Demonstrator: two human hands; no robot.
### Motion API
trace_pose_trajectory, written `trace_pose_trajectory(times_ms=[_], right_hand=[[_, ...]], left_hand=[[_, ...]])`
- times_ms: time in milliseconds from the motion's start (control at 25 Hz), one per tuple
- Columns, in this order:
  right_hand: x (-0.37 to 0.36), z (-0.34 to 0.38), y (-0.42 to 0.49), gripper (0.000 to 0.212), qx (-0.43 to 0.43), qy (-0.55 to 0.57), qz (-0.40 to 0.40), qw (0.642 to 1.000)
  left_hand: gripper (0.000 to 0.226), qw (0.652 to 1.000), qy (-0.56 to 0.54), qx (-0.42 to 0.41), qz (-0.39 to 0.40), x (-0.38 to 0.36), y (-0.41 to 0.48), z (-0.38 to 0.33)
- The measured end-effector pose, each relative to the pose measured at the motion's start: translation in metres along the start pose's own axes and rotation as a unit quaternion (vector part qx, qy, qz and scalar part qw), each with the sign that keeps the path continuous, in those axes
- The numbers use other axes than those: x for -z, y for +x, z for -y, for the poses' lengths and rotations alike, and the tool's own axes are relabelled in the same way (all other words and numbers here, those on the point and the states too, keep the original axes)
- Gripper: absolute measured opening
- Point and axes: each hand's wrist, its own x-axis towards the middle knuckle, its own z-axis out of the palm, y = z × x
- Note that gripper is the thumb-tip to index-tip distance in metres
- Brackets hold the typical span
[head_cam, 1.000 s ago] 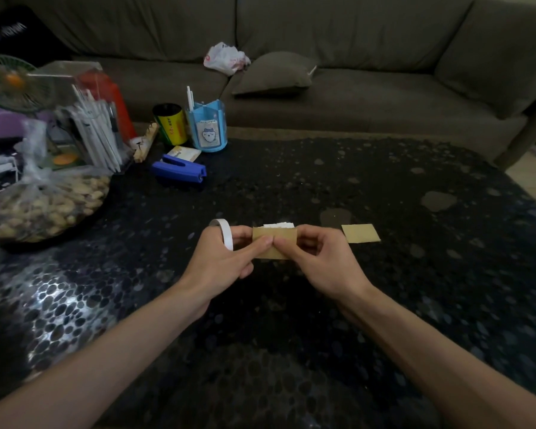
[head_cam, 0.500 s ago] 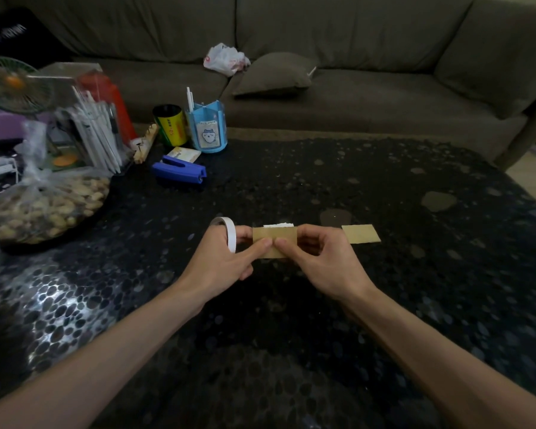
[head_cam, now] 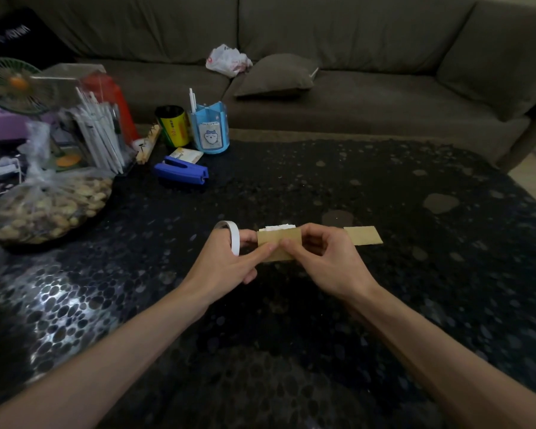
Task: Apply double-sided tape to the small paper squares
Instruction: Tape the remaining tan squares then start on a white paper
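Flat tan paper square, white-edged, between left hand and right hand

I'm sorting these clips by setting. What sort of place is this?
Most likely a home living room: a sofa with a cushion runs along the back, and in front stands a dark pebble-patterned table holding household clutter such as a bag of nuts and a blue pen holder.
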Motion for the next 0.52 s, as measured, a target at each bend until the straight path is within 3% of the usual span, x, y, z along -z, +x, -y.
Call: trace_pose_trajectory(times_ms=[520], right_hand=[[-0.0012, 0.003, -0.0018, 0.022, -0.001, -0.006, 0.019, 1.0]], left_hand=[[0.014, 1.0, -0.013, 0.014, -0.002, -0.0013, 0.0019, -0.0005]])
